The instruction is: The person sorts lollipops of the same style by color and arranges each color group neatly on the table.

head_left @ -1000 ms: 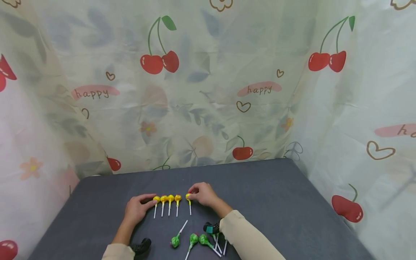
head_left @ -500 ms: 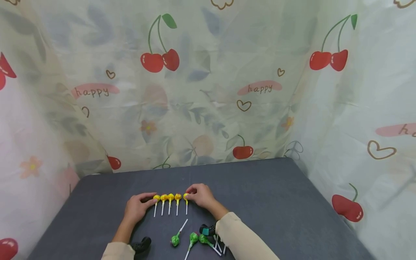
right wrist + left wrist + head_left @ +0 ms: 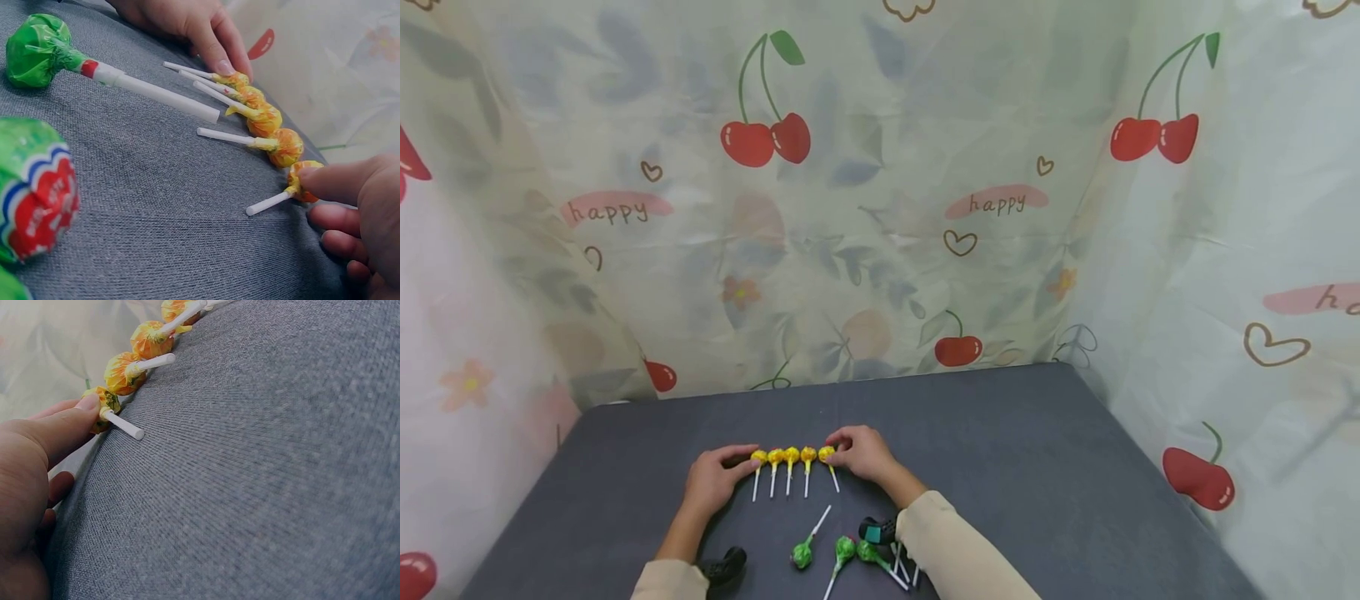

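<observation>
Wrapped in twisted yellow-and-orange wrappers [image 3: 264,120]: five heads in a row of yellow lollipops [image 3: 792,457], laid on a grey cloth-covered bench [image 3: 1015,450], heads toward 12 o'clock, white sticks roughly toward 6. Pinched at the head by thumb and finger of the left hand [image 3: 710,485]: the leftmost yellow lollipop [image 3: 110,411], at the row's 9 o'clock end. Pinched likewise by the right hand [image 3: 867,454]: the rightmost yellow lollipop [image 3: 292,181], at the 3 o'clock end, stick slanting toward 5. Between these two: three more, set close together; hard to tell whether their heads touch.

Beyond the row at 12 o'clock, a strip of grey cloth up to the bench's far edge, then a hanging curtain [image 3: 850,208] printed with cherries, hearts and "happy". Toward 3 o'clock, a wide stretch of cloth before the right edge; toward 9, a narrower stretch before the left edge.

Nearer, at 6 o'clock from the row: a first green lollipop [image 3: 802,556], head toward 7, stick toward 1. At its 3 o'clock, a second green lollipop [image 3: 846,548], stick toward 7; just beside that, a third green lollipop [image 3: 868,552], stick toward 4. In the way at 5 o'clock: a black wrist device [image 3: 876,531] and a beige sleeve [image 3: 962,550] on the right arm, partly over more white lollipop sticks [image 3: 916,576], heads hidden.
</observation>
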A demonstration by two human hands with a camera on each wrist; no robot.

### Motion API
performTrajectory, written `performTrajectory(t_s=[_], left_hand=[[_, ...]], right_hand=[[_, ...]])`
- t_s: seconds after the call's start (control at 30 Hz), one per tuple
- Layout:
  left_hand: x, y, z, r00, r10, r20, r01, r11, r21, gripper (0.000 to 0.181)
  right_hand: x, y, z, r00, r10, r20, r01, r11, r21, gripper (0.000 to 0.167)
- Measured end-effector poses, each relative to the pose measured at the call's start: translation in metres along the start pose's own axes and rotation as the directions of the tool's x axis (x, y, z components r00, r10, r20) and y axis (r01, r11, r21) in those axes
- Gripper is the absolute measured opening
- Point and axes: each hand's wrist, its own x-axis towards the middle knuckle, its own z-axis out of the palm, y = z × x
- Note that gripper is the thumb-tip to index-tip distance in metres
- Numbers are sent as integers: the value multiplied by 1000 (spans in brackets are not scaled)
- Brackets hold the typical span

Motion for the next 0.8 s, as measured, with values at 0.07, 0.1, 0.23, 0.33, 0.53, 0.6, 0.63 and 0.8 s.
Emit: performTrajectory(t_s=[0.07, 0.1, 0.23, 0.33, 0.53, 0.6, 0.63, 0.8], left_hand=[[0, 0, 0, 1000, -1, 0, 1, 1000, 0, 34], [0, 0, 0, 1000, -2, 1, 2, 1000, -1, 34], [0, 0, 0, 1000, -5, 2, 5, 1000, -6, 34], [0, 0, 0, 1000, -6, 4, 6, 1000, -10, 34], [1, 0, 0, 1000, -8, 5, 8, 1000, -11, 34], [1, 0, 0, 1000, -9, 5, 9, 1000, -13, 33], [1, 0, 0, 1000, -10, 5, 10, 1000, -13, 33], [1, 0, 0, 1000, -11, 3, 12, 1000, -11, 33]], right_hand=[[0, 0, 0, 1000, -6, 6, 6, 1000, -8, 23], [0, 0, 0, 1000, -9, 7, 9, 1000, -11, 23], [0, -1, 1, 1000, -1, -3, 1, 1000, -23, 20], [-2, -3, 2, 1000, 7, -26, -7, 1000, -19, 19], [-2, -5, 5, 998, 29, -49, -30, 999, -12, 18], [-2, -4, 6, 998, 28, -54, -29, 1000, -13, 18], [-2, -4, 6, 998, 31, -55, -32, 999, -14, 18], [-1, -3, 7, 998, 37, -59, -39, 999, -23, 19]])
